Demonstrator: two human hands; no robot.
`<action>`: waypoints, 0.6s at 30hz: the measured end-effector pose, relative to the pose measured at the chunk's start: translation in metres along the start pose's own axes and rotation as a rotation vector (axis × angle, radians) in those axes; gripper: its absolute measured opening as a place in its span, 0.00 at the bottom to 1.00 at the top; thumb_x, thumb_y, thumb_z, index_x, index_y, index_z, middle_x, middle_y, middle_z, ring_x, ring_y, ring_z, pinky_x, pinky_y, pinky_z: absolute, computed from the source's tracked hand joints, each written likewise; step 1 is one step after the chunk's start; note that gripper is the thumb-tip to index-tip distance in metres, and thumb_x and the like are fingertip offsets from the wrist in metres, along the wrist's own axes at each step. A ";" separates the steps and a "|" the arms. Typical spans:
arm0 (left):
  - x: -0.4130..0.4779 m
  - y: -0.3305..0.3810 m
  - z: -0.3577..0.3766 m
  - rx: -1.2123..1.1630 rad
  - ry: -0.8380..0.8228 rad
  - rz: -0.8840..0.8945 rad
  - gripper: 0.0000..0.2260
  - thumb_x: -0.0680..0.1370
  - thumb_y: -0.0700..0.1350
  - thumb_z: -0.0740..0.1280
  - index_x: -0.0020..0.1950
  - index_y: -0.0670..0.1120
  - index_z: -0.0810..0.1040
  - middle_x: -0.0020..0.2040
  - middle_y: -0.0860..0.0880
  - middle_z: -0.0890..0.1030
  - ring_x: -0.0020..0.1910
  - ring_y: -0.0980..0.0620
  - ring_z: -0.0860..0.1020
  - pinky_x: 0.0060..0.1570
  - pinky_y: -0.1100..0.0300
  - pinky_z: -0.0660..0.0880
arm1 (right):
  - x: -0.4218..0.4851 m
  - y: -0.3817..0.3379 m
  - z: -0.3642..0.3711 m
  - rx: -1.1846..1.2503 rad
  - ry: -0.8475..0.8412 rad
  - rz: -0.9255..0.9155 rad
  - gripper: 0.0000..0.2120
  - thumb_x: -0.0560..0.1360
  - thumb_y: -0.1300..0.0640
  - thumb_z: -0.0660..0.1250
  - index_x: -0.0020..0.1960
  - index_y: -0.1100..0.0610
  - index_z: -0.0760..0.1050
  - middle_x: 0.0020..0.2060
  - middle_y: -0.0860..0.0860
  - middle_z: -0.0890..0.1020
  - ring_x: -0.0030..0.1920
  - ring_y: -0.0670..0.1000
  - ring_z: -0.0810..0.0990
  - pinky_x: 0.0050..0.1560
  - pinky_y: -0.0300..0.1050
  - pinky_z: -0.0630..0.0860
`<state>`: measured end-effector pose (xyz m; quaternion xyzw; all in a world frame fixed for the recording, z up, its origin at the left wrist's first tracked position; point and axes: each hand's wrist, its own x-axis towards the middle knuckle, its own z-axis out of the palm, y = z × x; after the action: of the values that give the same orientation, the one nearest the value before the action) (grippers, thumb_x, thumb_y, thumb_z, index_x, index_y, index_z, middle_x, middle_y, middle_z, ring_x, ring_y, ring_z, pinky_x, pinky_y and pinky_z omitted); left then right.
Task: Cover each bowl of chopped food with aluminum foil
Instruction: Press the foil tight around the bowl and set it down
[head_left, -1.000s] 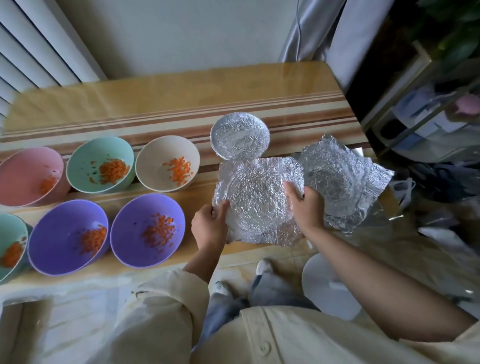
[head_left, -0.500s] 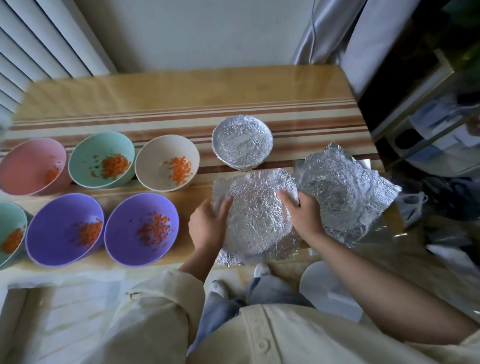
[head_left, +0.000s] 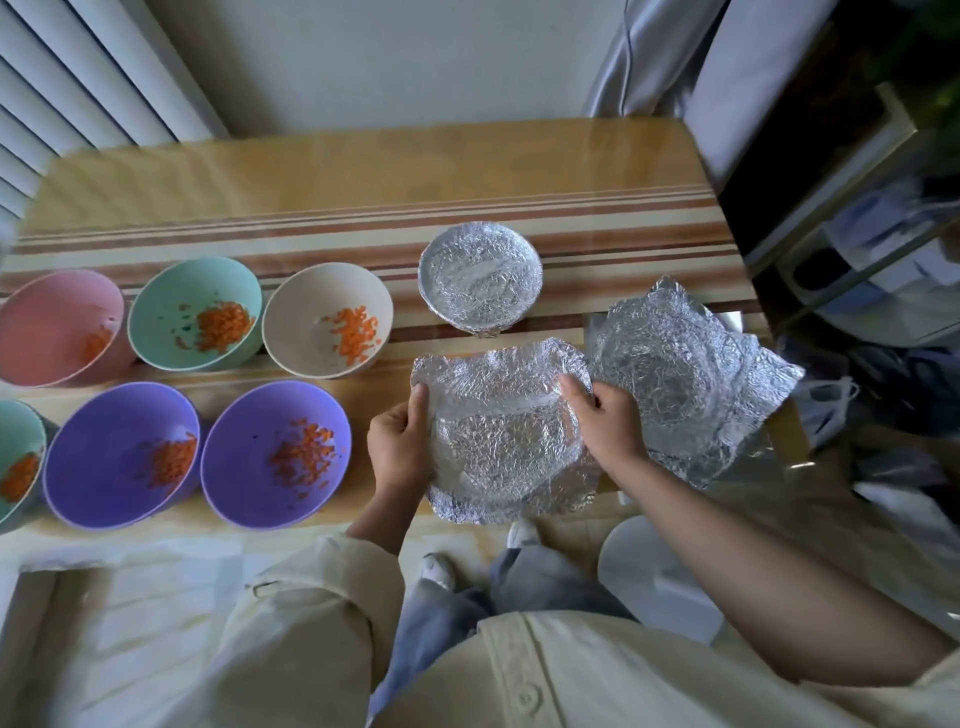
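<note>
Gripping the foil sheet (head_left: 498, 431) at opposite edges, left hand (head_left: 397, 447) and right hand (head_left: 608, 426) curl fingers (head_left: 574, 389) round it.

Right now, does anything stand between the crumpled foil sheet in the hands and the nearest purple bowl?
Nothing visible does. Left hand and right hand hold the crumpled aluminium foil sheet right of that purple bowl of chopped orange food; only bare tabletop lies between.

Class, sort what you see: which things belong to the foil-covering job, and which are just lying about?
Job: open bowls of chopped food, covered bowl, held foil in left hand and right hand, spare foil.
Lying about: stool, bag, curtain, blinds.
</note>
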<state>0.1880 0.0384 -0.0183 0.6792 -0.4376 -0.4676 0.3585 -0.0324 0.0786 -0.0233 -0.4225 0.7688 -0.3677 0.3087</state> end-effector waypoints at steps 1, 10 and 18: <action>0.001 0.000 -0.001 0.081 0.021 0.021 0.24 0.81 0.52 0.64 0.29 0.49 0.59 0.27 0.53 0.59 0.31 0.52 0.57 0.33 0.54 0.56 | 0.000 0.000 0.001 -0.019 0.013 -0.022 0.24 0.79 0.50 0.65 0.28 0.53 0.60 0.21 0.46 0.62 0.23 0.46 0.59 0.26 0.38 0.58; 0.005 -0.002 -0.002 0.572 0.092 0.020 0.19 0.83 0.55 0.56 0.38 0.44 0.68 0.39 0.41 0.78 0.44 0.36 0.77 0.37 0.52 0.63 | 0.005 -0.002 0.012 -0.290 0.040 -0.017 0.24 0.80 0.44 0.60 0.30 0.53 0.60 0.24 0.47 0.63 0.25 0.47 0.60 0.27 0.41 0.55; -0.009 -0.005 0.009 0.835 0.107 0.754 0.17 0.77 0.51 0.62 0.62 0.43 0.75 0.64 0.41 0.74 0.62 0.40 0.71 0.60 0.48 0.66 | 0.005 -0.005 0.016 -0.359 0.071 0.017 0.22 0.79 0.42 0.59 0.33 0.57 0.69 0.25 0.47 0.69 0.25 0.47 0.64 0.26 0.38 0.60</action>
<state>0.1788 0.0479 -0.0222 0.5828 -0.7791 -0.0594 0.2232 -0.0201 0.0672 -0.0291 -0.4509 0.8360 -0.2367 0.2042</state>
